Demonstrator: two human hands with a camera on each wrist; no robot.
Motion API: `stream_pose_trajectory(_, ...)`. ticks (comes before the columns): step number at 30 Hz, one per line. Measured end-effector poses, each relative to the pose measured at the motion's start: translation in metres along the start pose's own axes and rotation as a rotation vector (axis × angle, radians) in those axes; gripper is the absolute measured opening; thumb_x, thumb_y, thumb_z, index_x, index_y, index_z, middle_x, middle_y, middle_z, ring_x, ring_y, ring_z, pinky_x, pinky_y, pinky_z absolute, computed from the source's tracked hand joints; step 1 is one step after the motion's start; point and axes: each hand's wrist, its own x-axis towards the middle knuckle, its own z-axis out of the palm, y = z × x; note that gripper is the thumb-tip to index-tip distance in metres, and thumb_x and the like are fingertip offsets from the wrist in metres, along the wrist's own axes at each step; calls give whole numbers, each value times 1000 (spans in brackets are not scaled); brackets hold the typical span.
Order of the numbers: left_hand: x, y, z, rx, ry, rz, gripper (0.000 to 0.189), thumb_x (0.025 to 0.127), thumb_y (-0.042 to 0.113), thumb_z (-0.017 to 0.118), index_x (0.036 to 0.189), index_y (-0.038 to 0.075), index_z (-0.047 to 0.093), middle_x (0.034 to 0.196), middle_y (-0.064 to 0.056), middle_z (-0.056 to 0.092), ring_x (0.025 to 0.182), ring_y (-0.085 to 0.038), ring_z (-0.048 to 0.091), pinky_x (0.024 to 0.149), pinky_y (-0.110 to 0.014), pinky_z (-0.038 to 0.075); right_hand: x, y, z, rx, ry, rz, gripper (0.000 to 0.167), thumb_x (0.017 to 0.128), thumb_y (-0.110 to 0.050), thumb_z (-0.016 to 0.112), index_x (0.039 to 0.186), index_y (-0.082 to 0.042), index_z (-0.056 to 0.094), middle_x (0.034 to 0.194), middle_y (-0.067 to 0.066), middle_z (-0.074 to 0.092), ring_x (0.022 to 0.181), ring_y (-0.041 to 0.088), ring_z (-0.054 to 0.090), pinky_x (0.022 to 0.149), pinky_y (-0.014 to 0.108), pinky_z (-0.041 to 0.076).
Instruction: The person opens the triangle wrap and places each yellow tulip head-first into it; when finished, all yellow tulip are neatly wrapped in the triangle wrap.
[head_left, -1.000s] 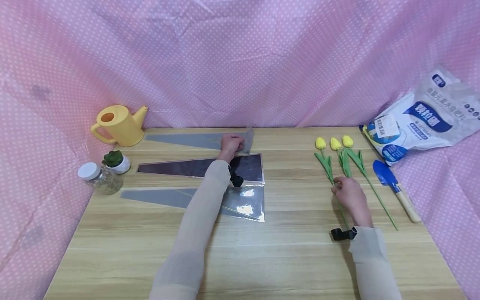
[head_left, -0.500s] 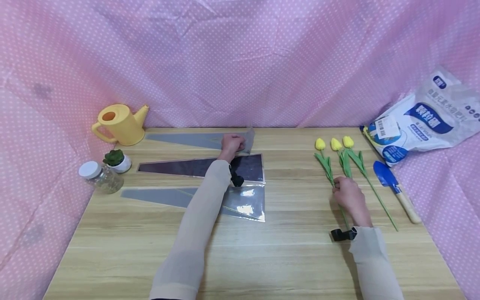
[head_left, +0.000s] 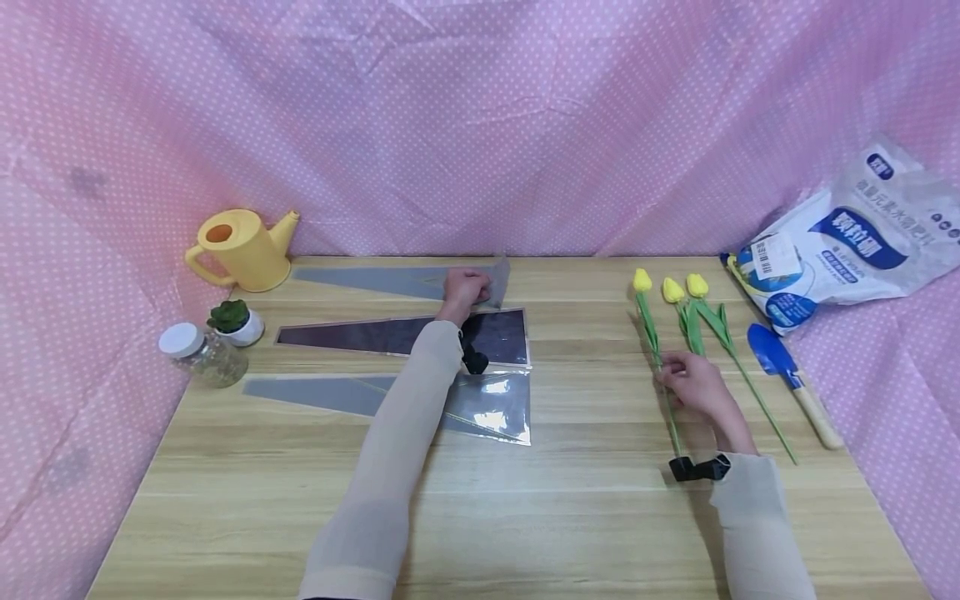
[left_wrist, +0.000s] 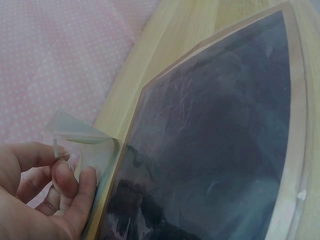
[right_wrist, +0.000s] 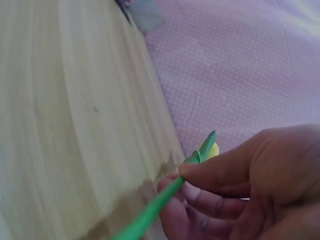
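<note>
The left hand [head_left: 463, 287] is pinching the far plastic sleeve [head_left: 375, 279], the right hand [head_left: 693, 383] a yellow tulip [head_left: 648, 325] mid-stem, likely for balance.

Head view: L sleeve [head_left: 401, 425] hides pt of dark wrapper [head_left: 345, 334] & nearer grey wrapper [head_left: 315, 394], then runs off btm edge; R sleeve [head_left: 761, 525] & table [head_left: 562, 508] cut there too. L hand [head_left: 462, 292] covers a bit of far grey wrapper [head_left: 371, 280]. Lower stem of middle tulip [head_left: 692, 329] hidden behind R hand [head_left: 697, 385]. Bag [head_left: 862, 242] cut by R edge, smallest print unreadable. R wrist view: bloom of held tulip [right_wrist: 154, 207] mostly blocked by leaf [right_wrist: 206, 148] & R hand, stem off btm; pale thing [right_wrist: 146, 14] at top cut, blurry, can't ID. L wrist view: dark wrapper's btm & pt of L hand cut off.
</note>
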Motion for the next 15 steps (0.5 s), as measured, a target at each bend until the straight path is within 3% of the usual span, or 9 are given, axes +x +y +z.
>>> stream_pose_trajectory(3, 0, 0, 0, 4, 1, 7, 19, 91, 8, 68, 104, -3, 76, 78, -13, 72, 60, -13, 63, 58, -26, 48, 0, -2, 1, 100, -39, -4, 52, 101, -9, 52, 145, 14, 37, 133, 35, 52, 95, 15, 64, 66, 28, 60)
stream_pose_trajectory(7, 0, -1, -1, 21, -4, 2, 19, 91, 10, 68, 104, -1, 77, 68, -4, 67, 60, -12, 63, 56, -27, 46, 1, -4, 3, 229, -83, -30, 54, 101, -7, 54, 145, 16, 34, 127, 33, 53, 85, 5, 65, 68, 30, 62)
stream_pose_trajectory(15, -2, -1, -2, 24, -13, 8, 20, 91, 10, 68, 105, -1, 76, 70, -4, 66, 63, -14, 64, 60, -28, 47, 5, -8, 7, 428, -141, -63, 59, 101, -8, 53, 149, 15, 27, 113, 9, 60, 86, 0, 65, 70, 27, 62)
